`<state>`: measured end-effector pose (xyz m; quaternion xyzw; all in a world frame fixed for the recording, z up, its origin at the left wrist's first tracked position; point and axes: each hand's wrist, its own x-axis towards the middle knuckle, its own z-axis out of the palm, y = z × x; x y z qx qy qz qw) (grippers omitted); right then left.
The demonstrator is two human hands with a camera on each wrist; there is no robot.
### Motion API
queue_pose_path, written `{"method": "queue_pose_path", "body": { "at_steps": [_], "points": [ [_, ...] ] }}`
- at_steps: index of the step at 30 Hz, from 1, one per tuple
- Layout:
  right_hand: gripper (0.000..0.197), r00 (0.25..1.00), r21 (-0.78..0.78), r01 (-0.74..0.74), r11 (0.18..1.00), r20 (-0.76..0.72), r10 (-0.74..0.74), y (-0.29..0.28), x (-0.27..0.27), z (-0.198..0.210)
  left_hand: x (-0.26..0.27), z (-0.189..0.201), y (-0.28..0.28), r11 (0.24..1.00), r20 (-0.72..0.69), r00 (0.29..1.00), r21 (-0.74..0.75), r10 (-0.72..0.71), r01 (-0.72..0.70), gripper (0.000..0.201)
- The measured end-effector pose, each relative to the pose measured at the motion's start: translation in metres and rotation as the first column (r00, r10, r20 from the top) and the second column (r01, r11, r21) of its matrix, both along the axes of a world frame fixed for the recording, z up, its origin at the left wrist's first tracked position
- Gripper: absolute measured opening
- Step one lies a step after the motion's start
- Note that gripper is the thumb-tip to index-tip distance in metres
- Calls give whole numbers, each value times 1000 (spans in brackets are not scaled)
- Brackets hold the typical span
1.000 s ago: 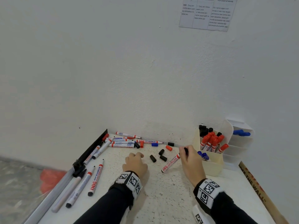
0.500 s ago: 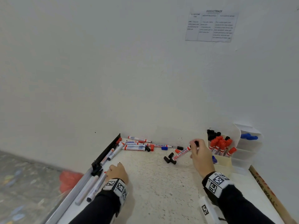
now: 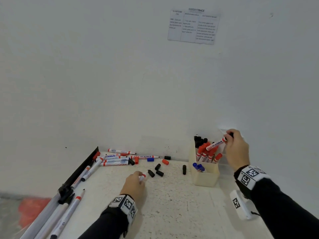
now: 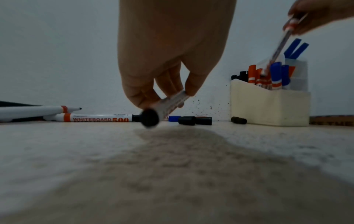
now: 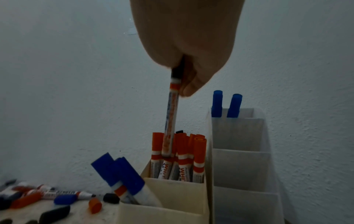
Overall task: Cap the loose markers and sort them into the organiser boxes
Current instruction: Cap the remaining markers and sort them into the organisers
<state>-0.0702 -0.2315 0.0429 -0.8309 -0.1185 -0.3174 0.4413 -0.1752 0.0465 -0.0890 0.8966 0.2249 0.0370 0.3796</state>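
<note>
My right hand (image 3: 229,137) pinches a black-capped whiteboard marker (image 3: 214,144) by its cap end over the cream organiser box (image 3: 205,178). In the right wrist view the marker (image 5: 171,118) hangs with its lower end among the red-capped markers (image 5: 182,151). Black-capped markers (image 3: 200,141) stand behind them and blue-capped ones (image 5: 122,175) in front. My left hand (image 3: 140,176) grips another marker (image 4: 172,103) low over the table, beside loose black caps (image 3: 156,170). Its black end points at the wrist camera.
Uncapped markers (image 3: 117,160) lie piled by the wall with a red cap (image 3: 165,161), a blue cap (image 3: 150,159) and a black cap (image 3: 184,169). A black rail (image 3: 81,169) with more markers runs along the table's left edge. A clear tiered organiser (image 5: 239,136) holds two blue markers.
My right hand lifted its marker from the table up over the organiser. My left hand went to the markers at the left edge and came back to the caps holding one.
</note>
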Motion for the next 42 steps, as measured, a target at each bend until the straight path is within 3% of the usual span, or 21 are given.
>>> {"method": "queue_pose_path", "body": {
  "at_steps": [2,7,9,13,15,24,29,31,34,36,38,40,42],
  "points": [
    [16,999,-50,-32,998,-4,31,-2,6,-1,6,2,-6,1000,43,999,21,-11,10,32],
    [18,958,-280,-200,939,-256,128,3,19,-15,15,5,-12,1000,84,996,-6,-5,6,30],
    [24,969,-243,-181,953,-211,130,7,17,-10,18,5,-13,999,73,997,-31,-3,5,30],
    [26,998,-54,-34,998,51,37,14,21,17,18,3,-14,999,74,997,-42,-11,14,29],
    [23,992,-45,4,999,124,2,16,33,25,17,3,-15,999,83,997,-53,-3,7,30],
    [18,992,-319,-8,948,-118,-31,25,70,-4,18,-1,-16,992,83,996,-119,44,-34,25],
    [16,993,-270,66,961,-80,-91,32,80,-4,19,-4,-15,991,94,995,-129,44,-31,27],
    [18,978,-385,19,923,-185,-97,36,88,-11,20,-5,-15,991,97,994,-129,42,-29,28],
    [39,890,-606,-74,792,-398,-221,43,98,-24,20,-5,-14,991,99,994,-132,45,-32,27],
    [40,903,-624,-64,779,-368,-220,46,98,-25,21,-5,-14,991,96,995,-133,42,-29,27],
    [37,948,-612,-89,786,-293,-122,50,97,-25,21,-5,-14,991,86,995,-133,41,-29,27],
    [42,911,-650,-290,702,-413,-7,55,93,-26,21,-6,-14,991,73,997,-129,41,-31,27],
    [48,859,-684,-365,631,-510,-56,55,97,-32,22,-7,-14,992,66,997,-122,42,-34,27]
  ]
}}
